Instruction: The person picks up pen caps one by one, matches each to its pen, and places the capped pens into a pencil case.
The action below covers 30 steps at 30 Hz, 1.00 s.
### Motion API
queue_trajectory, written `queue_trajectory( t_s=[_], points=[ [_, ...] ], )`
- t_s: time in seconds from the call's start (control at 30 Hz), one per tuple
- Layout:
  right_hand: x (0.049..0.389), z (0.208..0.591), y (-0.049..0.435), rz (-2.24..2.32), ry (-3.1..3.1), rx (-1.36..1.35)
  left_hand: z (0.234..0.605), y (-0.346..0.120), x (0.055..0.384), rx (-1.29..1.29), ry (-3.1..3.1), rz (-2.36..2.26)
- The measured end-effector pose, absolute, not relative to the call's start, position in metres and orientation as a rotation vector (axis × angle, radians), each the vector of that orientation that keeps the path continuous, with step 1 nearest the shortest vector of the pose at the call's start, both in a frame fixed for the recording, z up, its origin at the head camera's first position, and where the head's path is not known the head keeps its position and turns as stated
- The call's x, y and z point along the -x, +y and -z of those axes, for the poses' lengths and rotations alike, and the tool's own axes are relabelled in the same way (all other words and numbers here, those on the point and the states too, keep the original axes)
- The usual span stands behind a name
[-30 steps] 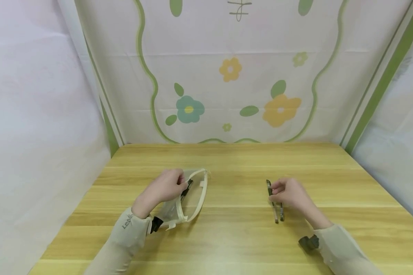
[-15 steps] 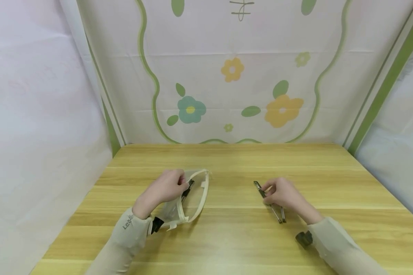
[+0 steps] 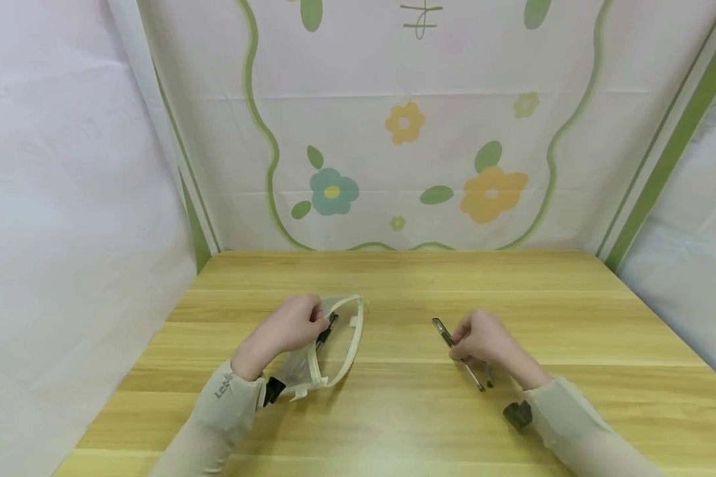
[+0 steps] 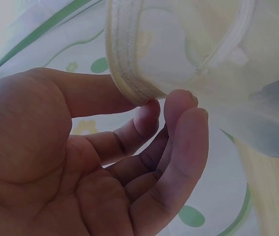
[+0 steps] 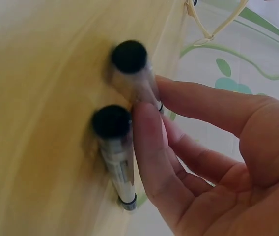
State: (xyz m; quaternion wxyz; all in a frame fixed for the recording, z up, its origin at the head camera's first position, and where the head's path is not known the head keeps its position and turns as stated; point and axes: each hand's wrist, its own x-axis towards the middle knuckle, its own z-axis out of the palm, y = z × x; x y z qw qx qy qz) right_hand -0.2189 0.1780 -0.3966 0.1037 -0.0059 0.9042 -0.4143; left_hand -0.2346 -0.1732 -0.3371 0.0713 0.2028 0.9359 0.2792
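My left hand (image 3: pixel 289 323) pinches the cream zip edge (image 4: pixel 125 54) of a translucent pencil pouch (image 3: pixel 357 341) between thumb and fingers. The pouch's mouth gapes, and dark-gripped pens (image 3: pixel 327 331) show inside; how many I cannot tell. At the right, my right hand (image 3: pixel 486 341) pinches a clear-barrelled pen (image 3: pixel 443 330) with a dark end. In the right wrist view that pen (image 5: pixel 140 83) sits between thumb and fingertips. A second, similar pen (image 5: pixel 117 164) lies beside it on the table, mostly hidden by the hand in the head view.
The wood-grain table (image 3: pixel 394 424) stretches between and around both hands. Behind it hangs a pale curtain (image 3: pixel 429 146) printed with flowers and leaves, and more pale cloth flanks both sides. A small black device (image 3: pixel 518 415) is strapped at the right wrist.
The right hand has moved slightly left with the pen in its fingers, and that pen's far end has swung left. The second pen stays behind. The left hand keeps its hold on the pouch.
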Motion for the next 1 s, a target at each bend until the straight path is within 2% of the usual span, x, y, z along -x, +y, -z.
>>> queue_trajectory(
  t_s=[1.0],
  points=[
    [0.224, 0.397, 0.171, 1.141, 2.698, 0.050, 0.338, -0.171, 0.235, -0.588, 2.826, -0.828]
  ],
)
